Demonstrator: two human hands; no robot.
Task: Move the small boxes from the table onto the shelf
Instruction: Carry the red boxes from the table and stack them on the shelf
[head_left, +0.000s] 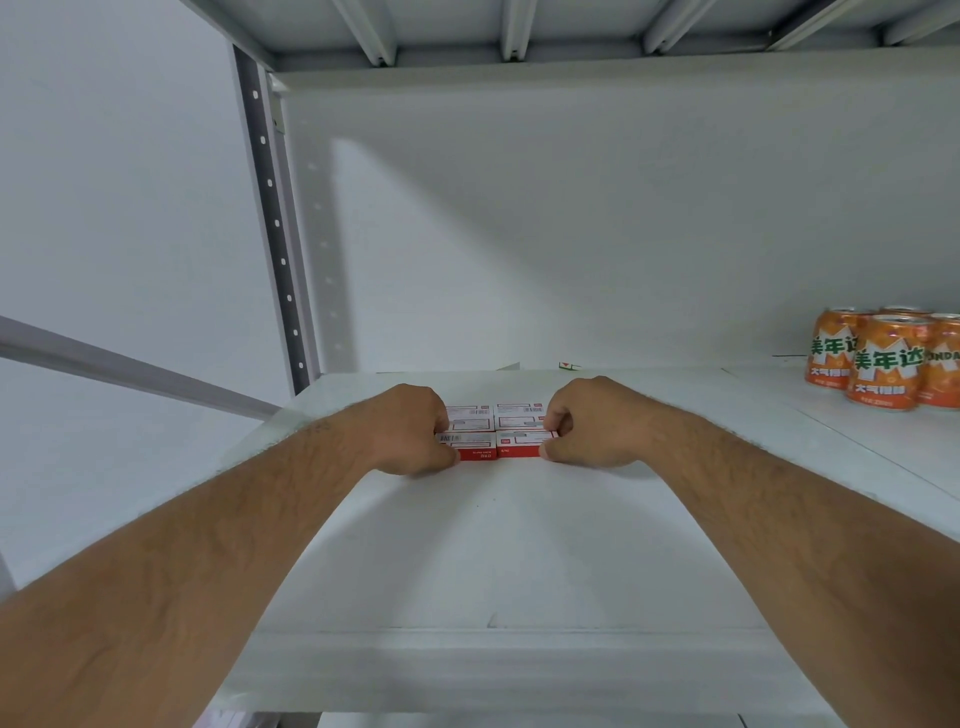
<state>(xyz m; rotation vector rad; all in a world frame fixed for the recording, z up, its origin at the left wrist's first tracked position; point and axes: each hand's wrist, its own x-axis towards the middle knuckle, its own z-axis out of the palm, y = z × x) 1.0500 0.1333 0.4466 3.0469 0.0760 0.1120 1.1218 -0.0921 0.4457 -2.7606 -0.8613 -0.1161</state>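
1. In the middle of the frame I see four small boxes (496, 434), red and white, already lying on the white shelf (519, 545), two in front and two behind, and they touch each other.
2. My left hand (410, 431) is at the left side of the group, with fingers curled and the thumb against the front left box (467, 447); I judge that it pinches this box.
3. My right hand (587, 423) does the same at the right side: fingers curled, fingertips on the edge of the front right box (522, 443), so this grip is also closed on a box.
4. I think the step now is to set the front pair down and make it straight with the back pair.
5. To do it well, I would push both sides inward evenly, so no gap stays in the middle, and keep the front edges in one line.
6. I would let go of both hands gently and straight outward, so that no box turns.
7. The cans (883, 358) at the right edge of the frame stand well apart, so they are no danger.
8. The worktop is not in view, so I cannot tell if more boxes wait there.
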